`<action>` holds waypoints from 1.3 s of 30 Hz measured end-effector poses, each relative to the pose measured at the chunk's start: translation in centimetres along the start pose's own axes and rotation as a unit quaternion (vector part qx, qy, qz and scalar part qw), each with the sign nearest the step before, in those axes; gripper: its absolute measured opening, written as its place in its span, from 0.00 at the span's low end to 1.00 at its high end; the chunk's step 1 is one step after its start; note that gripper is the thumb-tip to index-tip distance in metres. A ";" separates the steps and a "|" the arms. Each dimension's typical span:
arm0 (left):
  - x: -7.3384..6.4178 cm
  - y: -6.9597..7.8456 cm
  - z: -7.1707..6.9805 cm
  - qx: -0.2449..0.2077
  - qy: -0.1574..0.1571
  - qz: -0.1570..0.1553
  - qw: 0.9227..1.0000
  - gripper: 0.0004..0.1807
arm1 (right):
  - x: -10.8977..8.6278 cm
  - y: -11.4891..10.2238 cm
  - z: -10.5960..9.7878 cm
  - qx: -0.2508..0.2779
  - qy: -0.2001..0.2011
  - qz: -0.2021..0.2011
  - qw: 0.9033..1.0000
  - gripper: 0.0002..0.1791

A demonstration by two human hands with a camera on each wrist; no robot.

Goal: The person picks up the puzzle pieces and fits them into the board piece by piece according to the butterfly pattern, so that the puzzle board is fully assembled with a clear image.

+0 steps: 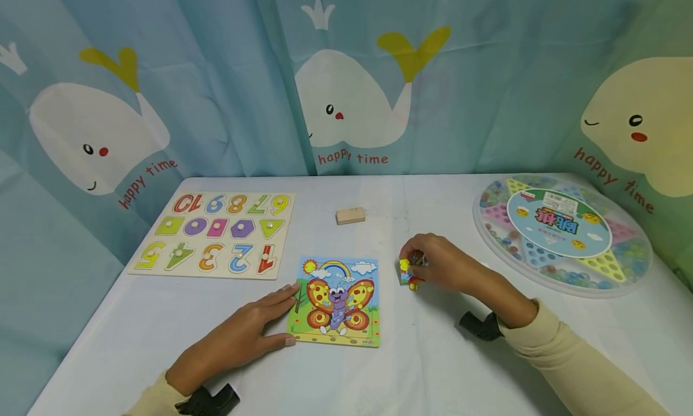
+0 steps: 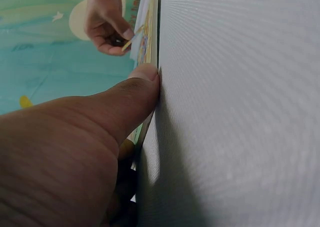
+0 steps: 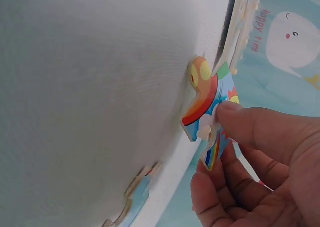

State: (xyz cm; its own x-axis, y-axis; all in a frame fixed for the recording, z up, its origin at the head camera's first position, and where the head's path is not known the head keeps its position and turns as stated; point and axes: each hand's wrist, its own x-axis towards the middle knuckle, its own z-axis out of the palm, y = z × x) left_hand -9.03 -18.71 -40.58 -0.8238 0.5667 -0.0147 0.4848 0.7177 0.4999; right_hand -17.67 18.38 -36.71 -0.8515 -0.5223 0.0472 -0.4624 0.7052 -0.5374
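Note:
A square butterfly puzzle [image 1: 338, 302] lies flat on the table. My left hand [image 1: 246, 329] rests along its left side with fingers extended; in the left wrist view its thumb [image 2: 132, 99] touches the puzzle's edge. Right of the puzzle, my right hand [image 1: 446, 263] pinches colourful printed puzzle pieces [image 3: 207, 102] between thumb and fingers, just above the table. These look like at least two pieces, partly covered by the fingers. A light-blue piece with a wavy edge [image 3: 137, 199] lies on the table in the right wrist view, cut off by the frame.
A board of numbers and shapes [image 1: 213, 235] lies at the back left. A small wooden block [image 1: 350, 216] is behind the puzzle. At the right sits a round Chinese checkers set [image 1: 560, 232] with marbles. A whale-print curtain [image 1: 243, 91] hangs behind the table.

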 end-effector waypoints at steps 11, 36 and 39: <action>0.1 0.2 -0.1 -0.001 -0.011 -0.018 1.000 0.39 | -0.4 -0.3 -0.4 0.047 -0.011 -0.040 0.998 0.10; 0.1 0.1 -0.1 -0.008 -0.005 -0.011 1.000 0.39 | 0.3 -1.0 -0.5 0.042 0.017 -0.047 0.998 0.10; 0.0 0.1 0.0 -0.010 -0.003 -0.006 1.000 0.39 | 0.4 -1.1 -0.4 0.046 0.025 -0.044 0.998 0.10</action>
State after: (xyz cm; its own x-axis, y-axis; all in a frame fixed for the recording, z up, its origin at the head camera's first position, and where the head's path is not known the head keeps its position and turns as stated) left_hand -9.03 -18.64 -40.54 -0.8280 0.5601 -0.0264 0.4680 0.7163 0.5176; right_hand -17.62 17.57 -35.72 -0.8214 -0.5534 0.1380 -0.5127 0.6104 -0.6038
